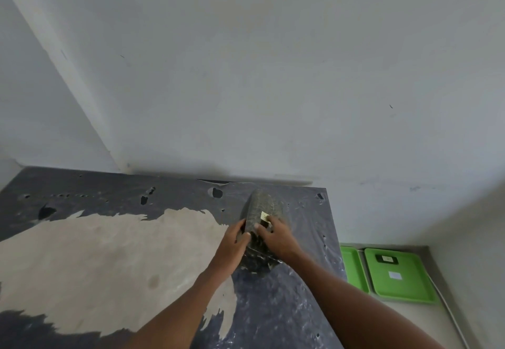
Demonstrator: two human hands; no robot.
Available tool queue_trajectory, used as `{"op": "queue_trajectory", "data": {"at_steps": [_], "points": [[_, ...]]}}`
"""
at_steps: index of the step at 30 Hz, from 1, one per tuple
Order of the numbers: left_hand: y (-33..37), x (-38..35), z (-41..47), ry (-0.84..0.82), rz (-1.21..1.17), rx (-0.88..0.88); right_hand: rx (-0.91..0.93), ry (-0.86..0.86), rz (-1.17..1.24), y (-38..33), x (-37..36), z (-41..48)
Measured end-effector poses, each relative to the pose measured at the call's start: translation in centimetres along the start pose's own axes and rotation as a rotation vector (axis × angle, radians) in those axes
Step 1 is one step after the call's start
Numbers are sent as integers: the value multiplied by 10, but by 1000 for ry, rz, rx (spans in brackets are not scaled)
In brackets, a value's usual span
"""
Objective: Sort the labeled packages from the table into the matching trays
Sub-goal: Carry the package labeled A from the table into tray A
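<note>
No text can be read. The dark package (259, 212) near the bench's far right corner carries a small pale label (264, 216) with a mark too blurred to make out. On the green tray (410, 291) beyond the bench's right edge lie a white label (395, 275) and a dark tag (386, 259), both illegible.

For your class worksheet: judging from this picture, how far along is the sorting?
Done: one small dark package already lies in the right green tray. In hand: both the left hand and right hand grip a dark labeled package on the table. Left: placing it in a tray.
</note>
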State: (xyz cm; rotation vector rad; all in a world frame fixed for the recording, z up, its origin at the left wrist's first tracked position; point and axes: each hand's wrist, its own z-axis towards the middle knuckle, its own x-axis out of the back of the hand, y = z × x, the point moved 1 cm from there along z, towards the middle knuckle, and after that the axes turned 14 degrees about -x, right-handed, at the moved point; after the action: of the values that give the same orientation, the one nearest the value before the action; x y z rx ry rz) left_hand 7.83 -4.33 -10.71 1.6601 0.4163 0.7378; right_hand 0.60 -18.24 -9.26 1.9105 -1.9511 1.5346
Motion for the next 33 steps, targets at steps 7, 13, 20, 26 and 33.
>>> {"op": "queue_trajectory", "data": {"at_steps": [7, 13, 20, 26, 33], "points": [[2, -8, -10, -11, -297, 292, -44, -5, -307, 22, -12, 0], [3, -8, 1, -28, -149, 334, -19, 14, -418, 34, -27, -5], [3, 12, 39, -234, 840, -201, 389, -35, -920, 53, -8, -1], [-11, 13, 55, -723, 1228, -341, 386, -31, -933, 65, 15, 9], [-19, -6, 62, -643, 1218, -269, 186, 68, -822, 79, 36, 20]]}}
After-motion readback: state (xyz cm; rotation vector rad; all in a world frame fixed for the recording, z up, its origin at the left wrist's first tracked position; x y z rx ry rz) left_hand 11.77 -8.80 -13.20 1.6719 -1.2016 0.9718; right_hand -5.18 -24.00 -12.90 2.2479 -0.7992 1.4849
